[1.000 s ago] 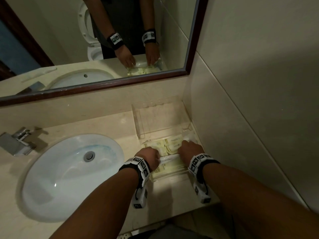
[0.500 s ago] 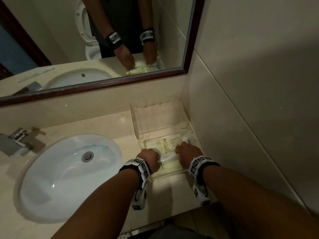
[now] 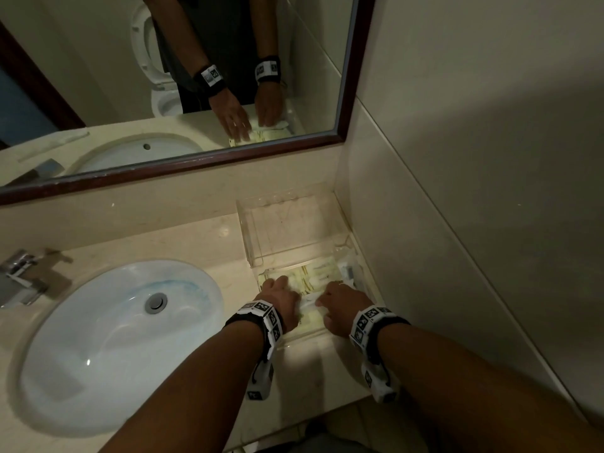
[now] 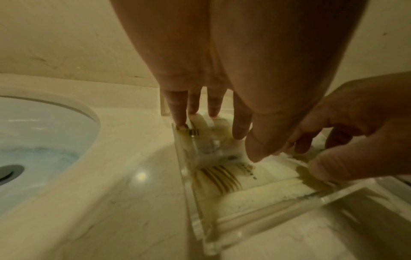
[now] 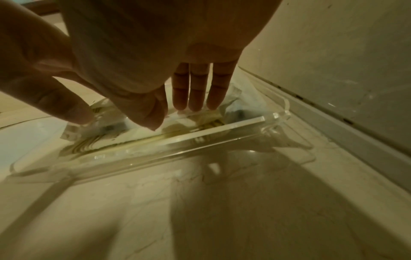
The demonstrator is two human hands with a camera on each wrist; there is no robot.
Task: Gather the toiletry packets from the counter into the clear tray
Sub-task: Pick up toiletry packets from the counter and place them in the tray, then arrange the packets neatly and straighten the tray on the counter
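A clear tray [image 3: 253,246] sits in the counter's right corner against the wall. Its far compartment holds nothing. The near compartment holds several cream toiletry packets [image 3: 313,278] with brown stripes, and a crumpled white one lies at their right end. Both hands are down in this compartment. My left hand [image 3: 280,300] presses straight fingers [image 4: 177,112] onto the packets [image 4: 224,176] beside the tray's left wall [image 4: 189,176]. My right hand [image 3: 342,305] rests straight fingers [image 5: 195,95] on the packets [image 5: 93,140] behind the front wall [image 5: 177,140], thumb pointing down. Neither hand grips a packet.
A white oval sink [image 3: 114,338] lies left of the tray, with a chrome tap [image 3: 23,276] at the far left. A framed mirror [image 3: 196,165] hangs behind the counter. The tiled side wall [image 3: 457,207] runs close along the tray's right side.
Both hands stay over the near compartment and have shifted slightly further in. No packet has been lifted.
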